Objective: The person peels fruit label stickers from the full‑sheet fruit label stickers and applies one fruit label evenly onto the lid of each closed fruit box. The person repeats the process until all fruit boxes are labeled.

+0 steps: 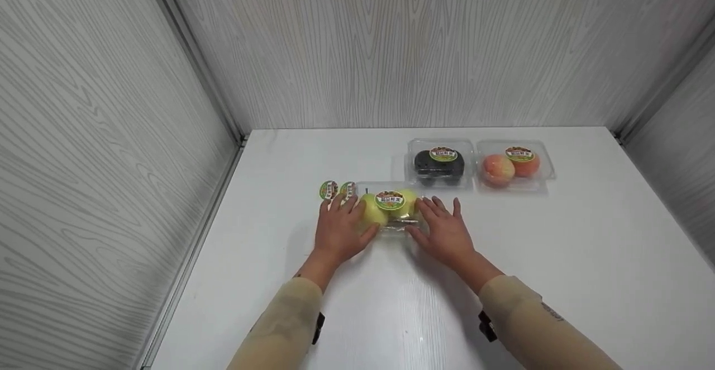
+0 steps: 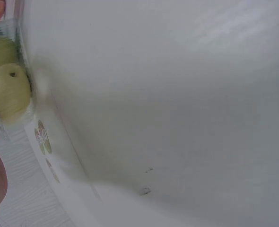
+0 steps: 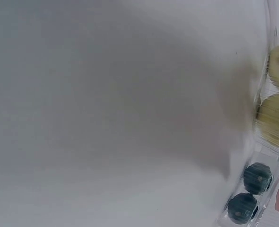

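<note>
A clear plastic box of yellow-green pears (image 1: 375, 211), with an oval label (image 1: 390, 200) on its lid, sits on the white table between both hands. My left hand (image 1: 338, 232) rests against its left end, thumb near the front edge, fingers spread and fairly straight. At the right end, my right hand (image 1: 448, 237) touches the box the same way. Two loose oval stickers (image 1: 329, 190) lie just beyond the left fingertips. The wrist views show the pears (image 2: 11, 92) through the plastic, beside part of each hand; most fingers are out of sight there.
Behind and to the right stand two more labelled clear boxes, one with dark round fruits (image 1: 439, 166) and one with peaches (image 1: 498, 170). Wood-grain panels (image 1: 391, 51) enclose the white table (image 1: 558, 258) at the back and sides.
</note>
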A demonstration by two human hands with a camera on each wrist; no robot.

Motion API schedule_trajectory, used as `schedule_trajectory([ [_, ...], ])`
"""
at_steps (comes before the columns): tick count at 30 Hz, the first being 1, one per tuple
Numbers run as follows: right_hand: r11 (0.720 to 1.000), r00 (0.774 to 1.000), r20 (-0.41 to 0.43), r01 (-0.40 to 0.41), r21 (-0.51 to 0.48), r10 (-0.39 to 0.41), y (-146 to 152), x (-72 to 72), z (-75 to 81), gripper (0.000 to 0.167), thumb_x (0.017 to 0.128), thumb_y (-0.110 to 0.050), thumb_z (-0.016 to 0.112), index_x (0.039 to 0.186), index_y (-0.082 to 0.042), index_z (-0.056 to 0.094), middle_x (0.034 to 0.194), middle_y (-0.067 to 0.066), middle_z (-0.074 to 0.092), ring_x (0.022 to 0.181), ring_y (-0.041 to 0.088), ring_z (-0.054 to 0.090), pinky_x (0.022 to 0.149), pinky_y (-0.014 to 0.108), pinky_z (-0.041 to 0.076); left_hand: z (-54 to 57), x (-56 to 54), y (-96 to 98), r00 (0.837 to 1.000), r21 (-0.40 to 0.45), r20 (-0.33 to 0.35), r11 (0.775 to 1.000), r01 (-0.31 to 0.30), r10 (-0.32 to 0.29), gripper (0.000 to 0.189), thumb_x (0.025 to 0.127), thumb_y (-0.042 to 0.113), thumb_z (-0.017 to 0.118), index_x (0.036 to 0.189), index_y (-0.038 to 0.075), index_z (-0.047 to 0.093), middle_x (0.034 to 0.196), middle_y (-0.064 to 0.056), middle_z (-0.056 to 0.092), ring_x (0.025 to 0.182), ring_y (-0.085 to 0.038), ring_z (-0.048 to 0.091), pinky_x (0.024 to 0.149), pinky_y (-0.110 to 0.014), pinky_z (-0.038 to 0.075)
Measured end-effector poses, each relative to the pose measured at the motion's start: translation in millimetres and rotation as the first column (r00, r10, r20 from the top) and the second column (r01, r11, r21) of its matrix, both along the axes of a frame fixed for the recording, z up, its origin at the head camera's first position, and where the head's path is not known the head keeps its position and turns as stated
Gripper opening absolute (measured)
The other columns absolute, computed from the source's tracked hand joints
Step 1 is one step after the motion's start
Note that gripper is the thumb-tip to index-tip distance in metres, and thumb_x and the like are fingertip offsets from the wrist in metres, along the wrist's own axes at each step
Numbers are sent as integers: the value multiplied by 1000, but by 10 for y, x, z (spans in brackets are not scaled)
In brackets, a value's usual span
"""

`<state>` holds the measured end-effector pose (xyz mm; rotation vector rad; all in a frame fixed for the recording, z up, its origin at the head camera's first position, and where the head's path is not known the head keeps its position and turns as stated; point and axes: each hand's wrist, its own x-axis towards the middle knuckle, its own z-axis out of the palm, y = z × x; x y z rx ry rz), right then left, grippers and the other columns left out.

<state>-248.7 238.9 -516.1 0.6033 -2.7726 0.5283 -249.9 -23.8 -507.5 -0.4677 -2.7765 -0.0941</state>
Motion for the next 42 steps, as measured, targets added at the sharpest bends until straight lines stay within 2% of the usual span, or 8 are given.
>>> schedule_trajectory([
  [7,1000,1000,3,-6,10,6,-87,-69,54,70,101,-47,68,153,-2,54,154,17,57,147,40,47,122,71,13,72,-44,-81,1000,-5,27,1000,-14,14,67,100,65,57,144,14,64,152,-7,60,147,-33,45,117,-59,35],
  [15,999,1000,15,-20,50,19,-176,-162,114,67,102,-48,66,152,-4,55,153,17,58,149,40,44,123,70,12,100,-94,-175,999,-1,38,1000,-31,31,68,101,65,57,145,15,64,153,-7,59,149,-36,44,117,-61,34],
  [25,996,999,-11,-49,71,50,-296,-237,96,65,103,-47,65,151,-4,56,150,18,60,148,41,45,122,71,16,88,-144,-312,998,-29,39,999,-38,39,69,101,66,55,145,14,65,151,-8,60,147,-37,45,117,-61,34],
  [33,996,999,6,-50,79,50,-343,-279,72,65,103,-48,64,150,-4,56,150,18,60,149,41,44,122,72,16,62,-178,-359,999,-39,43,999,-32,33,68,101,66,55,142,13,66,148,-9,63,146,-35,46,116,-60,35],
  [42,994,999,10,-54,95,54,-392,-428,108,64,105,-49,62,150,-4,56,150,19,60,150,40,43,123,70,16,110,-314,-379,996,-70,72,996,-53,58,70,102,66,52,146,12,63,152,-8,59,150,-35,42,118,-60,33],
])
